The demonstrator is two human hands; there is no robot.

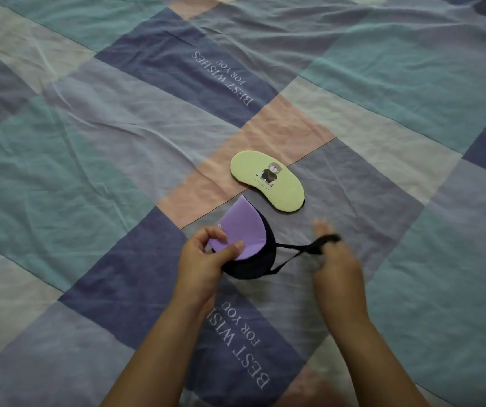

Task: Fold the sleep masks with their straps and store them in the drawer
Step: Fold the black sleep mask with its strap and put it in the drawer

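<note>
A purple sleep mask with a dark back is folded in half, and my left hand pinches it at its left edge, just above the bed. Its black strap stretches to the right, where my right hand, blurred by motion, has the strap looped around its fingers. A light green sleep mask with a bear picture lies flat on the bed just beyond the purple one, apart from both hands. No drawer is in view.
Everything rests on a wide patchwork bedsheet in blue, teal, pink and cream squares with printed lettering. The sheet is wrinkled and spreads to every edge of the view.
</note>
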